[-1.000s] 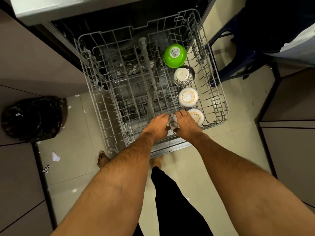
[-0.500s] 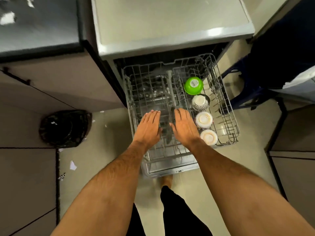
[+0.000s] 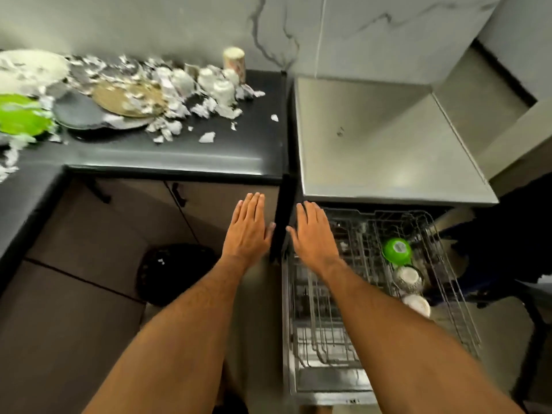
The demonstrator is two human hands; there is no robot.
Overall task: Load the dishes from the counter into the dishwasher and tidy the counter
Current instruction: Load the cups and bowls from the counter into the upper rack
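Both hands were held out flat, fingers straight and together, holding nothing. The left hand [image 3: 248, 228] hung in front of the cabinet below the black worktop [image 3: 179, 153]; the right hand [image 3: 313, 234] hovered over the near left corner of the pulled-out dishwasher rack [image 3: 448, 309]. To the right of the right fingers [image 3: 307, 213], along the rack's far side, sat an upturned green bowl [image 3: 397, 251], a patterned bowl [image 3: 407, 279] and a white bowl [image 3: 416, 304] in a row. Up and left of the left fingers [image 3: 251, 204], the worktop carried a green plate [image 3: 21, 118], a dark plate [image 3: 80, 115], a tan plate [image 3: 128, 98], white cups [image 3: 221, 89] and scattered paper scraps [image 3: 206, 137]. A black bin bag [image 3: 176, 273] lay on the floor, left of the left wrist.
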